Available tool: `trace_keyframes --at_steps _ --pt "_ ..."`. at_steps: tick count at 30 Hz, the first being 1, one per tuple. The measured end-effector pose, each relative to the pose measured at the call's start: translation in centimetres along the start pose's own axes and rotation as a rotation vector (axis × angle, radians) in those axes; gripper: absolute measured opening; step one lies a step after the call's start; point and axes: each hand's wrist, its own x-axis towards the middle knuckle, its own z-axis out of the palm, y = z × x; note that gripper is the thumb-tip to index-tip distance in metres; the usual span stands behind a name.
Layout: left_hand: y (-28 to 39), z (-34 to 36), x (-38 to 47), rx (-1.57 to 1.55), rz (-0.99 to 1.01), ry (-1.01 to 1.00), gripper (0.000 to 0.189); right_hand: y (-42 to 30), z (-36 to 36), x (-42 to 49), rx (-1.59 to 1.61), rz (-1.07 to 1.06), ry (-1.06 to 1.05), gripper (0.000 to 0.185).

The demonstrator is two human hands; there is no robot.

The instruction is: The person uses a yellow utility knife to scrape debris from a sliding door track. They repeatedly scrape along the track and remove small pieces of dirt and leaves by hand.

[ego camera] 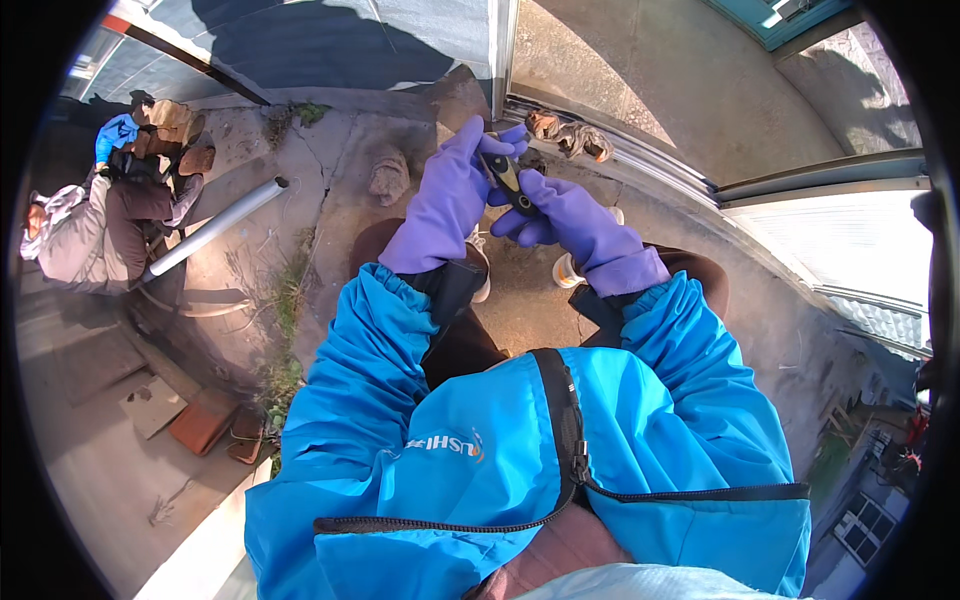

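Note:
My left hand [459, 187] and my right hand [581, 221], both in purple rubber gloves, meet in front of me above the ground. Between them is a small black and olive hand tool [508, 180] with a round hole at its near end. My left fingers wrap its far part, while my right thumb and fingers pinch the near end. The gloves cover much of it, so its exact kind is unclear. Just beyond the hands, crumpled brown rags or dry leaves [571, 136] lie on a metal door track [652, 169]. Below my right wrist stands a white container [568, 270].
A crumpled brown lump [388, 176] lies on the cracked concrete [337, 150]. At left a crouching person [97, 232] in blue gloves works near brown blocks [169, 127]; a grey pipe [217, 225] slants beside them. Bricks [202, 421] and weeds [289, 300] lie lower left.

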Motion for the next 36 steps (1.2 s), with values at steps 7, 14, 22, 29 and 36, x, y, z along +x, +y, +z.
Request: trace_keyframes --at_steps 7,14,22,29,36 --pt "4.1 -3.0 2.4 -0.044 0.19 0.131 0.045 0.7 -4.0 4.7 -0.259 0.226 0.085 0.046" --pt "5.2 -7.2 3.8 -0.066 0.215 0.311 0.039 9.0 -24.0 12.4 -0.532 0.607 0.741 0.054" --pt "6.7 -4.9 4.7 0.155 0.143 0.329 0.042 10.3 -29.2 18.7 -1.012 0.423 0.896 0.085" --pt "6.6 -4.3 5.4 0.338 0.065 0.35 0.045 9.7 -23.7 30.5 -0.852 0.538 1.0 0.084" --pt "6.8 -4.7 5.7 0.325 0.041 0.435 0.046 11.0 -29.8 32.6 -1.087 0.613 0.688 0.069"
